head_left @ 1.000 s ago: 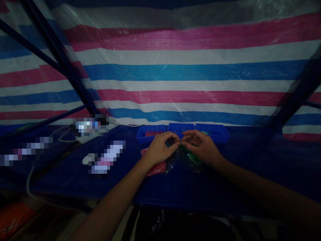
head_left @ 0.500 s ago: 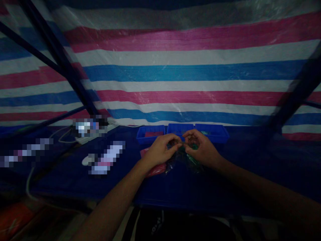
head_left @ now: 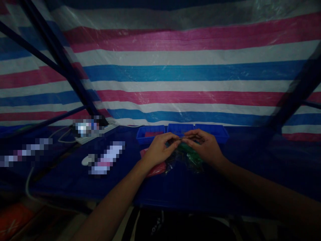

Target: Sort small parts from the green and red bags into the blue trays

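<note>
My left hand (head_left: 158,150) and my right hand (head_left: 205,146) meet over the dark blue table (head_left: 75,174). Both pinch a small thin piece (head_left: 182,137) between their fingertips; it is too dim and small to name. Under the hands lie clear plastic bags, one with green pieces (head_left: 193,157) and one with red pieces (head_left: 155,167). Just behind the hands stand three blue trays in a row (head_left: 182,128).
A striped pink, white and blue tarp (head_left: 175,67) hangs behind the table. A white power strip with a cable (head_left: 97,132), a small white object (head_left: 86,160) and blurred-out items lie at the left. Dark slanting poles (head_left: 60,57) cross the left side. An orange thing (head_left: 12,221) sits below left.
My hands have shifted slightly; the fingertips now hold the thin piece a little higher, stretched level between them.
</note>
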The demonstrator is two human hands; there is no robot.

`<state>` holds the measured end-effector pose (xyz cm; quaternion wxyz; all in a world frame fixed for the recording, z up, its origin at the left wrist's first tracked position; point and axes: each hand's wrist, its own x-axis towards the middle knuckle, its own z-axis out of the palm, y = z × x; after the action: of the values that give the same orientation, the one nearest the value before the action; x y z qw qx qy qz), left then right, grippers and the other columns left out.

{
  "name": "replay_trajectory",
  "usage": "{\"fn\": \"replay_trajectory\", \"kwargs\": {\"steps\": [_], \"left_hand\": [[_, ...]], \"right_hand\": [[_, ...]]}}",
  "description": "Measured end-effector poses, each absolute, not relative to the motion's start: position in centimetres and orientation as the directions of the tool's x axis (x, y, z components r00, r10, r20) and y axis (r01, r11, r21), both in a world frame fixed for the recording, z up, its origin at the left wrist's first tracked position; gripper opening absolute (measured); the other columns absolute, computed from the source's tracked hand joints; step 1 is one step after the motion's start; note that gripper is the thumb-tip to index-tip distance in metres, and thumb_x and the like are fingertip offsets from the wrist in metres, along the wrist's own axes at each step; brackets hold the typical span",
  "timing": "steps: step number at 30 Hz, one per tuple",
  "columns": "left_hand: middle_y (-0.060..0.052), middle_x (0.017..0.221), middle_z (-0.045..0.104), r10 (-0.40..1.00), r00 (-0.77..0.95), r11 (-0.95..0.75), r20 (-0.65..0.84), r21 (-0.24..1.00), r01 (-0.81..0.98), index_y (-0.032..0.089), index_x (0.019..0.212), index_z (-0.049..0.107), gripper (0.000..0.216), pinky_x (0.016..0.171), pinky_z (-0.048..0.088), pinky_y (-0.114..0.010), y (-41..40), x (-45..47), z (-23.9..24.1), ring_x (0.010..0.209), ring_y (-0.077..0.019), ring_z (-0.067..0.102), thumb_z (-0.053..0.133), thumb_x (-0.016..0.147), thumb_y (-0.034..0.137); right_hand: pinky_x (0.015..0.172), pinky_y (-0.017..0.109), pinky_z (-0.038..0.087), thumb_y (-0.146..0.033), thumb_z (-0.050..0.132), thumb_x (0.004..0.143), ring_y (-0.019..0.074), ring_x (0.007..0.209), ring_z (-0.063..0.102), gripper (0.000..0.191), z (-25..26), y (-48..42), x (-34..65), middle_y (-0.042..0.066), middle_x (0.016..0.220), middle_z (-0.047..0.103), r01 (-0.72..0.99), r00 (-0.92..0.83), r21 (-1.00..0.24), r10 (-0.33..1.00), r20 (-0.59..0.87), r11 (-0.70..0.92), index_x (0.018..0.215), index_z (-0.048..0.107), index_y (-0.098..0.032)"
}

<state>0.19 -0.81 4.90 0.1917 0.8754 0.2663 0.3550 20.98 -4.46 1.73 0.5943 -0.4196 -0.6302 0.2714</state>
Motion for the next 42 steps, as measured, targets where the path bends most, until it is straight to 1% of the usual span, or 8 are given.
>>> {"fn": "replay_trajectory", "kwargs": {"steps": [3, 7, 13, 19, 23, 31, 37, 42], "left_hand": [[-0.005, 0.097, 0.073, 0.603, 0.596, -0.785, 0.531, 0.526, 0.326, 0.02, 0.102, 0.07, 0.016, 0.08, 0.05, -0.033, -0.8, 0.2, 4.9, 0.09, -0.0192, 0.067, 0.06, 0.098, 0.031], [-0.006, 0.099, 0.073, 0.583, 0.601, -0.8, 0.546, 0.515, 0.307, 0.021, 0.104, 0.07, 0.017, 0.083, 0.051, -0.035, -0.9, 0.2, 5.1, 0.092, -0.0199, 0.067, 0.061, 0.097, 0.033], [-0.005, 0.097, 0.073, 0.587, 0.599, -0.8, 0.545, 0.505, 0.325, 0.02, 0.102, 0.071, 0.015, 0.082, 0.05, -0.033, -0.8, 0.3, 4.9, 0.09, -0.0185, 0.067, 0.059, 0.098, 0.029], [-0.005, 0.098, 0.072, 0.581, 0.618, -0.8, 0.53, 0.514, 0.311, 0.019, 0.103, 0.07, 0.013, 0.081, 0.05, -0.032, -0.8, 0.4, 4.7, 0.089, -0.0176, 0.066, 0.062, 0.095, 0.026], [-0.004, 0.093, 0.071, 0.589, 0.614, -0.794, 0.525, 0.517, 0.32, 0.018, 0.1, 0.07, 0.012, 0.079, 0.049, -0.032, -1.0, 0.3, 4.8, 0.085, -0.0169, 0.065, 0.061, 0.092, 0.022], [-0.004, 0.087, 0.071, 0.625, 0.592, -0.767, 0.509, 0.541, 0.345, 0.018, 0.09, 0.069, 0.01, 0.074, 0.049, -0.031, -1.1, 0.4, 4.8, 0.079, -0.0167, 0.064, 0.061, 0.084, 0.018], [-0.005, 0.094, 0.076, 0.644, 0.594, -0.74, 0.482, 0.59, 0.324, 0.021, 0.101, 0.074, 0.019, 0.074, 0.053, -0.032, -1.0, 0.3, 5.0, 0.083, -0.0186, 0.07, 0.059, 0.093, 0.028], [-0.005, 0.085, 0.077, 0.71, 0.595, -0.635, 0.377, 0.708, 0.309, 0.021, 0.11, 0.072, 0.025, 0.063, 0.053, -0.028, -0.8, 0.2, 4.3, 0.07, -0.0176, 0.071, 0.06, 0.095, 0.037]], "right_hand": [[0.087, 0.042, 0.059, -0.036, 0.079, 0.082, 0.0227, 0.09, 0.074, 0.021, 1.8, -4.5, 21.1, 0.006, 0.097, 0.078, 0.267, 0.073, -0.831, 0.85, 0.522, 0.487, 0.098, 0.075, -0.023], [0.082, 0.04, 0.057, -0.034, 0.077, 0.083, 0.022, 0.086, 0.073, 0.012, 2.1, -4.6, 21.3, 0.003, 0.092, 0.078, 0.377, 0.05, -0.774, 0.823, 0.566, 0.509, 0.092, 0.078, -0.026], [0.084, 0.038, 0.057, -0.029, 0.072, 0.087, 0.0207, 0.09, 0.071, 0.009, 2.1, -4.5, 21.2, 0.003, 0.096, 0.076, 0.337, -0.001, -0.722, 0.767, 0.641, 0.604, 0.094, 0.077, -0.026], [0.083, 0.036, 0.057, -0.024, 0.072, 0.084, 0.0196, 0.089, 0.07, 0.011, 2.0, -4.7, 20.8, 0.004, 0.094, 0.073, 0.275, -0.045, -0.757, 0.795, 0.605, 0.593, 0.095, 0.073, -0.024], [0.085, 0.037, 0.058, -0.027, 0.072, 0.085, 0.0199, 0.09, 0.071, 0.012, 1.9, -4.9, 20.5, 0.004, 0.096, 0.073, 0.247, -0.045, -0.79, 0.821, 0.57, 0.562, 0.097, 0.072, -0.024], [0.082, 0.038, 0.059, -0.03, 0.073, 0.085, 0.0201, 0.088, 0.071, 0.016, 1.8, -5.1, 20.2, 0.005, 0.098, 0.075, 0.299, 0.012, -0.77, 0.804, 0.594, 0.564, 0.1, 0.072, -0.023], [0.082, 0.039, 0.059, -0.032, 0.072, 0.086, 0.0213, 0.087, 0.07, 0.015, 2.0, -5.1, 20.5, 0.005, 0.094, 0.075, 0.339, 0.051, -0.748, 0.783, 0.62, 0.57, 0.097, 0.072, -0.023], [0.084, 0.04, 0.058, -0.03, 0.071, 0.088, 0.0214, 0.088, 0.07, 0.011, 2.3, -5.4, 20.7, 0.005, 0.095, 0.074, 0.405, 0.031, -0.677, 0.731, 0.682, 0.614, 0.096, 0.072, -0.024]]}}
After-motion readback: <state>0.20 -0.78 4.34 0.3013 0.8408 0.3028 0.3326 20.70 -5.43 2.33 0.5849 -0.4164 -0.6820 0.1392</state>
